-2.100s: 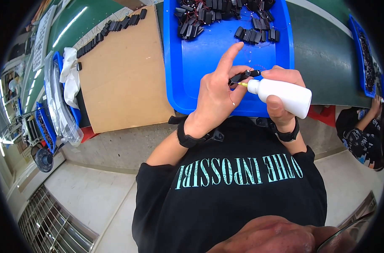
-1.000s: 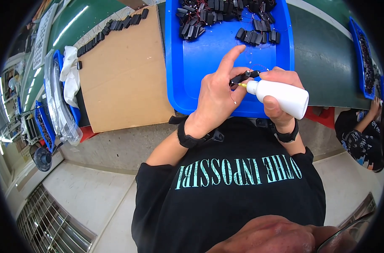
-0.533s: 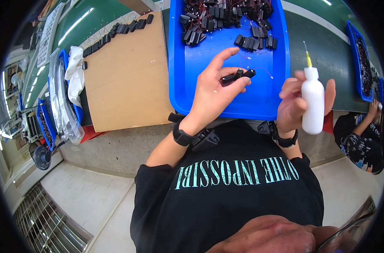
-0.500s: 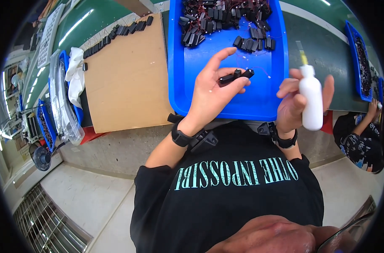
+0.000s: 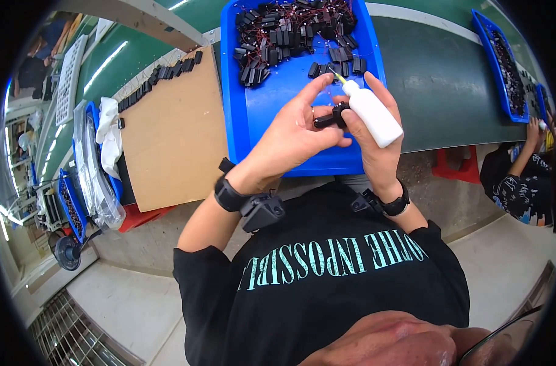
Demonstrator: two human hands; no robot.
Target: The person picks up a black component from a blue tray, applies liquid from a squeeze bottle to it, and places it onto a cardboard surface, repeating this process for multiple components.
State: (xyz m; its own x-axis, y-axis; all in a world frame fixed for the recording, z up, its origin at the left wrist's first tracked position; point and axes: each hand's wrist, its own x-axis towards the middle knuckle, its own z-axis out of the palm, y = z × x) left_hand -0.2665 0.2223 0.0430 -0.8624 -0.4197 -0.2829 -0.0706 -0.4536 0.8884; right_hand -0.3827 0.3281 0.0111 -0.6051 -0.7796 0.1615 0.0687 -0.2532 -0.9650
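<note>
Over the big blue tray (image 5: 259, 110), head view: I count two hands, left hand (image 5: 293, 131) and right hand (image 5: 375, 157), one white bottle (image 5: 375, 119) with a yellow nozzle (image 5: 341, 79), and at least two black pieces (image 5: 328, 121) between the hands; fingers hide the exact number. Pile of wired black parts (image 5: 284, 38) at tray's far end, too tangled to count. One row of black parts (image 5: 162, 74) along far edge of the cardboard sheet (image 5: 174, 146), left. One stray black part (image 5: 121, 123) beside the white cloth (image 5: 109, 137).

Around: clear plastic bag (image 5: 95, 183) and one fan (image 5: 67, 252) left, red stool (image 5: 459, 168) right, another person (image 5: 522, 183) at right edge. Grey post (image 5: 137, 21) crosses far left. Hands and bottle block my view of the tray's near right.

Left: index stretched out, thumb and other fingers curled round the pieces. Right: wrapped round the tilted bottle, nozzle toward far left; thumb is up against the pieces, can't tell if pinching. Pieces sit just left of the bottle.
</note>
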